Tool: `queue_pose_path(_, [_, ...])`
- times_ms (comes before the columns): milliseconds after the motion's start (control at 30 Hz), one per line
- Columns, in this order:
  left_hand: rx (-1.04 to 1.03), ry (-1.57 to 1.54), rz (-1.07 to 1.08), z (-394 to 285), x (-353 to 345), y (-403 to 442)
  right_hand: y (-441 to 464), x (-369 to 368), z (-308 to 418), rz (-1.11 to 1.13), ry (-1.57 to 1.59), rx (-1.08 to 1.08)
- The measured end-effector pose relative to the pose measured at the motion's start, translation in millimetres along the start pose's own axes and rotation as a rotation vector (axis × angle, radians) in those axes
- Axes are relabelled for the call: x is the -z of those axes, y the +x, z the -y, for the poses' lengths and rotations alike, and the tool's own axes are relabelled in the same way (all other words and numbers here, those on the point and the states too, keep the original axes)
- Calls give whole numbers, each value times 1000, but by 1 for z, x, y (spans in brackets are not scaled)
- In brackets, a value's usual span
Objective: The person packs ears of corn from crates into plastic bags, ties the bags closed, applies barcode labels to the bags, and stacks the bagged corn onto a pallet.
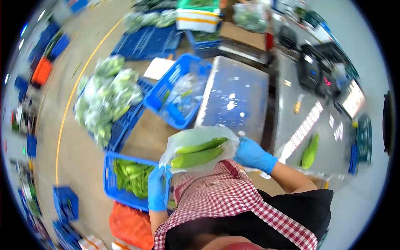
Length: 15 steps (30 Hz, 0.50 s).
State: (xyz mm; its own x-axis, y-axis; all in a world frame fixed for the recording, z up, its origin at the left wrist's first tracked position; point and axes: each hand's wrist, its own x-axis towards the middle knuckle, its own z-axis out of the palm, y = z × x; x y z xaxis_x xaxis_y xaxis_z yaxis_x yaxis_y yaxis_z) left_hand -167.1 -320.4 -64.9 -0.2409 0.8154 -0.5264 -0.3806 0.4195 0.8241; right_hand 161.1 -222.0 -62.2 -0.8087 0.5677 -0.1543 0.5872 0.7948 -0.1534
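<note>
Stretching a translucent bag [200, 132] level, the left hand [156, 189] has its grip clamped on the left end and the right hand [255, 156] on the right. Two long green vegetables [198, 152] lie inside. Near left sits a blue crate [109, 183] of green pods [132, 177]; right, one green vegetable [310, 153] rests on the metal desk [291, 118].

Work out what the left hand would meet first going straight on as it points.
First, the left hand would meet the bag at its fingertips; beyond that, perhaps the blue crate ahead, though depth is unclear.
</note>
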Motion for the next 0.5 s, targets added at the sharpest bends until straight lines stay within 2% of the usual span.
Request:
queue_pose_path(100, [-107,78,320,-22,-83,64,-49,18,-51,-166,-116,-359])
queue_pose_path(133, [-106,64,350,-24,-109,82,-62,14,-68,-288,-14,-442])
queue_pose_path(200, [-104,21,385,-24,-159,120,-75,0,-88,-335,-60,-590])
queue_pose_path(233, [-79,125,437,-25,-183,139,-78,-15,-98,-364,-80,-646])
queue_pose_path(333, [11,380,518,-1,-212,201,-72,-56,-121,-252,-13,-764])
queue_pose_path(367, [38,410,523,27,-212,241,-65,-71,-124,-118,-84,-797])
queue_pose_path(433, [147,547,479,33,-225,250,-58,-102,-131,-144,-27,-796])
queue_pose_path(500, [171,489,568,52,-224,270,-54,-117,-136,-152,7,-863])
